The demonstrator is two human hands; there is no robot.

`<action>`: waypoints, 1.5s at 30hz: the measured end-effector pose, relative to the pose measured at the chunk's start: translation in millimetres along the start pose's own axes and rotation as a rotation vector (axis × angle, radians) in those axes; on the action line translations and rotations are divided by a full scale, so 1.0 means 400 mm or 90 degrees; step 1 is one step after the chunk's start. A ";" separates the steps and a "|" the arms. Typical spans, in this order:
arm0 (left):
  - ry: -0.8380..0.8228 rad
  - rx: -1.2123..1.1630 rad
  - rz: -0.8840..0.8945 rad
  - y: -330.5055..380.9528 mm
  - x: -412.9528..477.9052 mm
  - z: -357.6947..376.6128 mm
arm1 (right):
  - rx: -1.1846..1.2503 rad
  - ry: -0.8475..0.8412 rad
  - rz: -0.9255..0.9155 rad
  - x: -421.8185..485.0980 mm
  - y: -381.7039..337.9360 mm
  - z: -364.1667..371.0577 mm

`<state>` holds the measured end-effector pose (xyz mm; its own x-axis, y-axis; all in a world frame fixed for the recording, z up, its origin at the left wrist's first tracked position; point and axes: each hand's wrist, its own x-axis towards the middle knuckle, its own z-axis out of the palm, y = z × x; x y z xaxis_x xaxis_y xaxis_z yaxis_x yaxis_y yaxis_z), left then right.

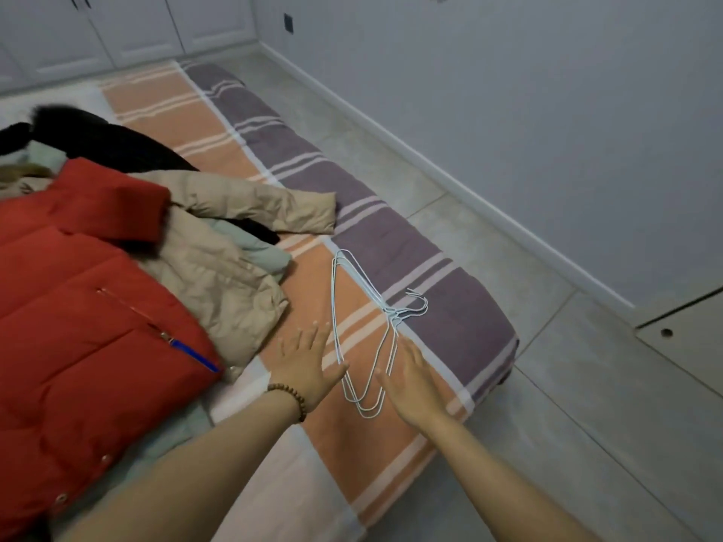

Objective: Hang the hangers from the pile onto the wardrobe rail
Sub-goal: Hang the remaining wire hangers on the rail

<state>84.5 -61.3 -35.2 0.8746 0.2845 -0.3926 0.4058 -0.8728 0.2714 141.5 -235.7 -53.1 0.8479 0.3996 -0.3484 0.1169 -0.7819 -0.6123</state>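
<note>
We see a small stack of pale wire hangers [354, 307] lying flat on the striped bedspread [219, 146], on the orange band near the bed's R edge, hooks pointing R onto the purple stripe. Approx three or four hangers overlapped; exact count we can't tell. Left hand [307, 365] is spread flat, palm down, fingers splayed, just L of the stack w/ its thumb at or over the hangers' long straight side; holding nothing. Whether it actually touches the wire we can't tell. A brown bead bracelet [287, 399] sits on that wrist. Right hand [410, 379] is also loose & unclenched, fingers extended fwd, just R of the stack's near end, fingertips close to the shoulder wires; nothing grasped, contact unclear. Both forearms reach in from the bottom edge. L of the hangers a heap of clothes covers the bed: a red puffer vest [78, 318] on top, a beige jacket [231, 236] under it w/ a sleeve stretched toward the purple stripe, a pale green garment [258, 246] & a black garment [105, 140] further back. Grey tile floor [489, 248] runs along the bed's R side up to a white wall [508, 91]; white cabinet doors [129, 25] at the far end, all shut.
</note>
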 end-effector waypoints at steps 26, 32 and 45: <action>-0.101 -0.802 -0.355 -0.058 0.175 0.267 | 0.604 -0.081 0.256 0.237 0.104 0.285; -0.107 -0.927 -0.217 -0.027 0.123 0.112 | 0.727 -0.080 0.152 0.131 -0.004 0.105; -0.171 -0.763 0.254 0.280 -0.210 -0.489 | 0.720 0.282 -0.120 -0.339 -0.310 -0.511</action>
<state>108.3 -105.5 200.0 0.9661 -0.1217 -0.2276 0.2360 0.0602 0.9699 117.7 -290.6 215.2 0.9945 0.0914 -0.0520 -0.0706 0.2141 -0.9743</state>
